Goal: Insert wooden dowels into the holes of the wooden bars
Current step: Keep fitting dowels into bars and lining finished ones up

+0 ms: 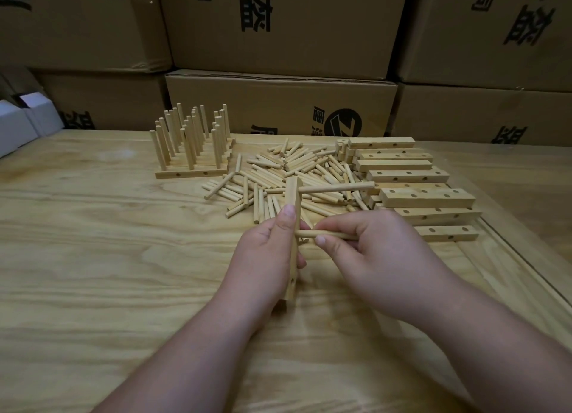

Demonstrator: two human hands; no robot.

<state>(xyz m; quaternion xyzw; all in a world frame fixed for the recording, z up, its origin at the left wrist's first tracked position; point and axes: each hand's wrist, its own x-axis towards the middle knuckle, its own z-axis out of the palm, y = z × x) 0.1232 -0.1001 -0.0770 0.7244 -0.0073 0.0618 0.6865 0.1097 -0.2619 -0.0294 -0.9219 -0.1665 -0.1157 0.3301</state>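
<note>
My left hand (268,255) grips a wooden bar (292,196) that stands on end on the table, thumb up along its face. One dowel (337,188) sticks out sideways to the right from the bar's upper hole. My right hand (365,248) pinches a second dowel (308,234) and holds its left tip against the bar at mid height. A loose heap of dowels (278,177) lies behind my hands. Bare bars with holes (427,197) are stacked at the right.
Several finished bars with upright dowels (192,146) stand at the back left of the wooden table (108,258). Cardboard boxes (278,100) wall off the far edge. White boxes (21,118) sit at the far left. A raised wooden strip (526,264) runs along the right.
</note>
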